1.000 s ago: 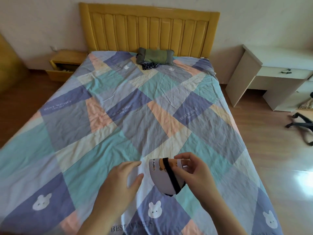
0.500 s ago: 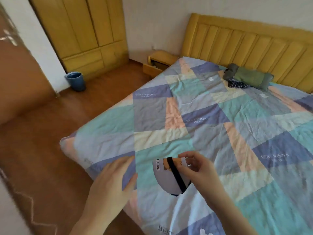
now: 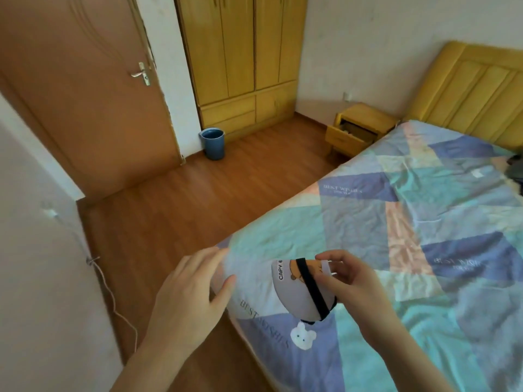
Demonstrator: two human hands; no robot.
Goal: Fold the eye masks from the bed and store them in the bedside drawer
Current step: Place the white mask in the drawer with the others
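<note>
My right hand (image 3: 352, 281) grips a folded eye mask (image 3: 297, 295), pale lilac with a cartoon print, the letters "CAPY" and a black strap across it, above the bed's near corner. My left hand (image 3: 189, 292) hovers just left of the mask, fingers spread and holding nothing. The yellow bedside cabinet (image 3: 365, 114) stands far off beside the headboard, its drawer (image 3: 349, 135) pulled out. Something dark lies on the bed (image 3: 424, 210) at the right frame edge (image 3: 516, 171); I cannot tell what it is.
A wooden floor (image 3: 198, 199) stretches between me and the cabinet along the bed's left side. A blue bin (image 3: 213, 142) stands by the yellow wardrobe (image 3: 240, 52). A brown door (image 3: 85, 89) is at the left, and a white cable (image 3: 113, 301) hangs down the near wall.
The view has swung left from the bed's foot toward the door, wardrobe and bedside cabinet. My right hand keeps hold of the folded mask; my left hand stays open beside it.
</note>
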